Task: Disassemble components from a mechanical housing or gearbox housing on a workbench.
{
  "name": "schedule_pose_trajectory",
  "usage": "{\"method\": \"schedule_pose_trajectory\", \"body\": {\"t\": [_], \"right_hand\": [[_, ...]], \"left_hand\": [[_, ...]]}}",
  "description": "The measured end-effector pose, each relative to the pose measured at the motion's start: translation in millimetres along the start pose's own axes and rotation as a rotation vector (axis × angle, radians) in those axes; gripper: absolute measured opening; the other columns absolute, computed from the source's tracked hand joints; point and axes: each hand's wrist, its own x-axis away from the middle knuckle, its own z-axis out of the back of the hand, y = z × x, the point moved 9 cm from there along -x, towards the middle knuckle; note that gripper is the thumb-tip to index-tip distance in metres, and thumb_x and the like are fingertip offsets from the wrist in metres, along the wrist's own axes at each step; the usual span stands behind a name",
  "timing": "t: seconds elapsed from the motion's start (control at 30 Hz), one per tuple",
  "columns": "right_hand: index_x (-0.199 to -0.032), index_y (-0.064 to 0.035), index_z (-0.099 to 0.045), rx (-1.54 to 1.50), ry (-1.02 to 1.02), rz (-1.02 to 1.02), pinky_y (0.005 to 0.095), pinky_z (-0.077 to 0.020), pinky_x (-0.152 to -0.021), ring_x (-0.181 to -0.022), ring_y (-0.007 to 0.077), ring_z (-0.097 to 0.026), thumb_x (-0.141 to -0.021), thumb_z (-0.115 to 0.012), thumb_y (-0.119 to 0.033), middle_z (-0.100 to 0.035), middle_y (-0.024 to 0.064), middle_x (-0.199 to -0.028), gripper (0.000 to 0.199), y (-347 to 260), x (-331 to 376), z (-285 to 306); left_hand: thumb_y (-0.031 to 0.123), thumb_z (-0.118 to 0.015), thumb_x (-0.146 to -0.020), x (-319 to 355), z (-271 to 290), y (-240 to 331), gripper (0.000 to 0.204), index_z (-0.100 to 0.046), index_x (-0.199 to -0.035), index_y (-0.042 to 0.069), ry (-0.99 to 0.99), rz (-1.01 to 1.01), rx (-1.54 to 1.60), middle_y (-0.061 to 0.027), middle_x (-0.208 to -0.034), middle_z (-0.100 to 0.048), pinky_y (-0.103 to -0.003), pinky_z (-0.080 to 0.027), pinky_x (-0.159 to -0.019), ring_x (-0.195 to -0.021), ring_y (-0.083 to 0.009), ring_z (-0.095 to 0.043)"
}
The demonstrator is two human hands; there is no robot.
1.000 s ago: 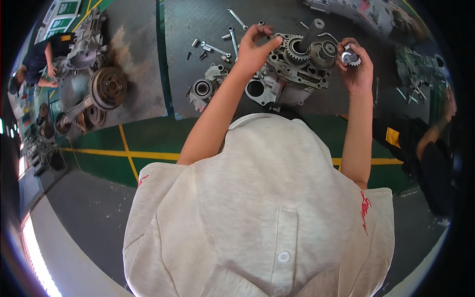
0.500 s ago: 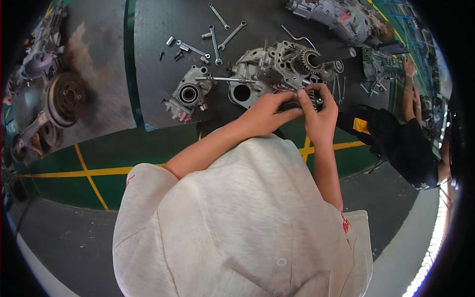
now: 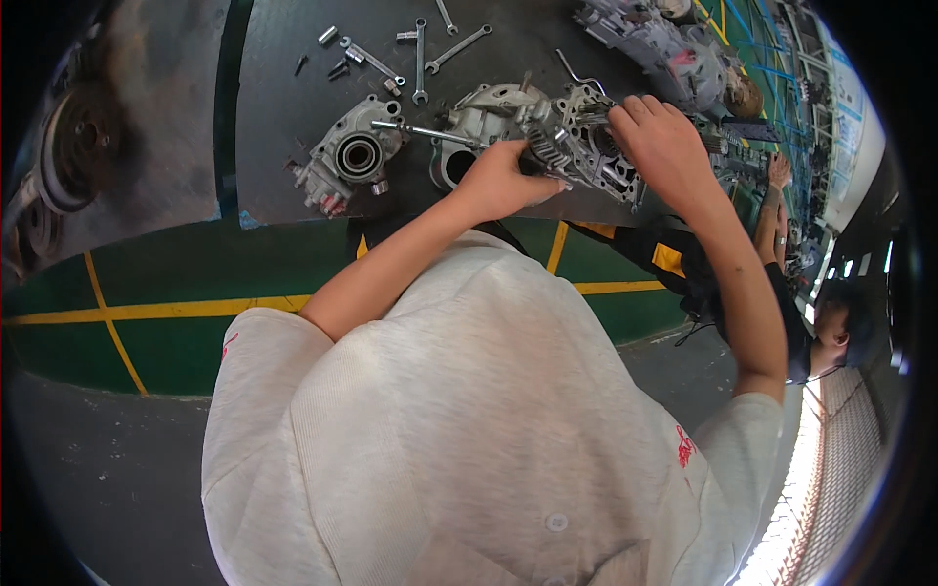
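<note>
An opened gearbox housing (image 3: 489, 104) of grey metal lies at the table's near edge. My left hand (image 3: 503, 183) is at its near side, closed on a toothed gear (image 3: 549, 146); the thumb stretches along below it and the other fingertips are partly hidden. To the right, my right hand (image 3: 664, 146) bends over the housing with its fingers curled downward beside a splined shaft (image 3: 594, 112). What those fingers grip is hidden under the hand. A smaller housing (image 3: 342, 156) with a round bearing sits to the left. A long socket handle (image 3: 420, 129) rests between the two housings.
Several wrenches (image 3: 420, 63), sockets (image 3: 328, 35) and bolts (image 3: 338, 69) lie on the dark table (image 3: 278, 117). Another gearbox (image 3: 674, 63) stands at the far right. A co-worker's forearm (image 3: 768, 210) reaches in at the right. A rusty part with a drum (image 3: 73, 146) is on the left.
My hands were together at the housing's near right side and are now apart. The right hand has moved up and over the shaft, the left onto the gear. The view has shifted.
</note>
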Motion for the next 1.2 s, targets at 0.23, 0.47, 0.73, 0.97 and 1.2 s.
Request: {"method": "schedule_pose_trajectory", "body": {"t": [0.23, 0.47, 0.73, 0.97, 1.2], "right_hand": [[-0.095, -0.0054, -0.057, 0.068, -0.236, -0.04, 0.042, -0.0514, -0.072, -0.088, 0.03, -0.063, -0.095, -0.061, -0.024, -0.061, 0.0108, -0.089, 0.019, 12, -15, -22], [-0.088, -0.0028, -0.059, -0.082, -0.135, -0.338, 0.0482, -0.0522, -0.062, -0.069, 0.039, -0.065, -0.099, -0.058, -0.026, -0.065, 0.0172, -0.075, 0.026, 21, -9, -24], [-0.093, -0.0007, -0.063, -0.168, -0.476, -0.463, 0.0523, -0.0488, -0.072, -0.081, 0.0445, -0.063, -0.102, -0.052, -0.036, -0.066, 0.0213, -0.083, 0.038, 52, -26, -37], [-0.097, 0.0016, -0.065, -0.453, -0.73, -0.309, 0.0499, -0.0464, -0.078, -0.088, 0.0436, -0.062, -0.102, -0.053, -0.037, -0.064, 0.0237, -0.087, 0.041, 56, -38, -59], [-0.094, 0.0033, -0.068, -0.375, -0.79, -0.137, 0.0513, -0.0472, -0.079, -0.088, 0.0448, -0.062, -0.103, -0.05, -0.032, -0.066, 0.0263, -0.088, 0.04, 49, -49, -60]], "left_hand": [[0.029, -0.082, -0.076, 2, 21, -3, 0.039, -0.073, -0.103, 0.002, 0.105, -0.025, -0.082, -0.0111, -0.09, -0.075, -0.032, -0.053, -0.079, -0.08, -0.0197, -0.069], [0.023, -0.081, -0.077, 2, 46, 16, 0.036, -0.072, -0.103, -0.001, 0.148, -0.01, -0.05, -0.0107, -0.091, -0.076, -0.032, -0.054, -0.08, -0.083, -0.0199, -0.071], [0.022, -0.08, -0.078, -11, 51, 8, 0.034, -0.072, -0.101, -0.001, 0.116, 0.013, -0.072, -0.0112, -0.092, -0.076, -0.033, -0.053, -0.081, -0.085, -0.0209, -0.071], [0.025, -0.081, -0.077, -8, 57, 7, 0.035, -0.073, -0.102, 0.001, 0.158, -0.055, -0.103, -0.0122, -0.091, -0.075, -0.033, -0.053, -0.08, -0.083, -0.0207, -0.07], [0.029, -0.082, -0.077, -8, 73, -17, 0.039, -0.073, -0.104, 0.002, 0.187, 0.031, -0.084, -0.0118, -0.088, -0.074, -0.032, -0.053, -0.075, -0.077, -0.019, -0.069]]}}
